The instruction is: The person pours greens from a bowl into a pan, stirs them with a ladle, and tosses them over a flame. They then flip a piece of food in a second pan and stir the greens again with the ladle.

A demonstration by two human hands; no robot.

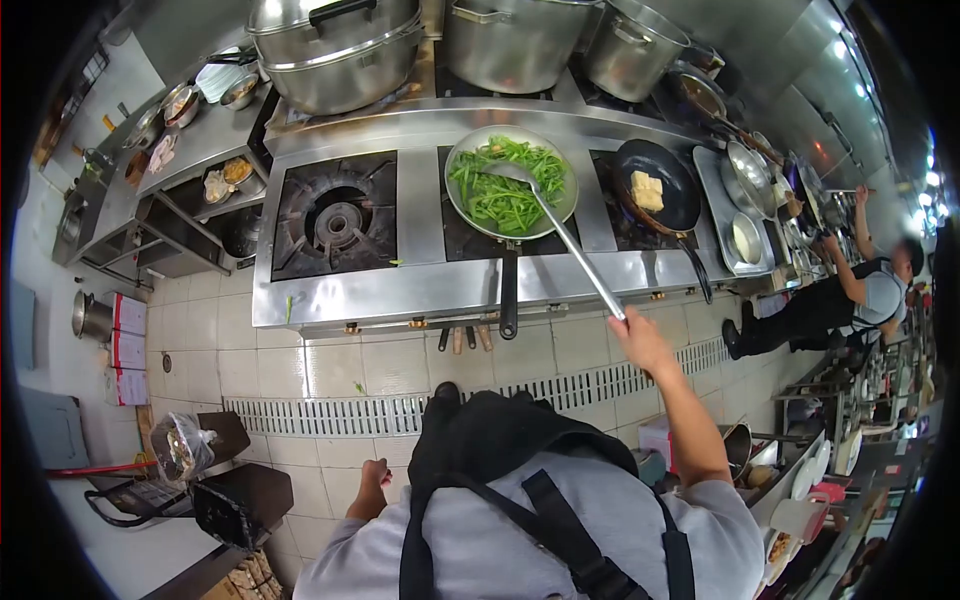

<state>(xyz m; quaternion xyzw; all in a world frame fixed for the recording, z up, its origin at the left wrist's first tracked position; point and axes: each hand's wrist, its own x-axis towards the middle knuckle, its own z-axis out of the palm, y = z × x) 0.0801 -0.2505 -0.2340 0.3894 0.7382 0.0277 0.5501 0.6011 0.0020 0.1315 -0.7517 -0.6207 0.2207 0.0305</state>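
Steel ladle (577,250): in the head view, we see it slant across the upper centre, its bowl resting among the greens and its handle end in the right fingers.
Right hand (642,342): right of centre, fingers closed around the ladle's handle.
Chopped greens (515,207): upper centre, spread in the pale pan (570,188); we find them well apart from the fingers, with the ladle's length between.
Pan handle (509,293): black, pointing down the frame, left of the right hand.
Left hand (374,480): lower left of centre, beside the dark apron (490,440); its fingers look curled, but we cannot tell whether they hold anything.
Black pan (632,160): upper right of centre, with a pale yellow block (647,191) in it.
Stockpots (510,45): along the top edge.
Co-worker (868,288): far right, an arm raised.
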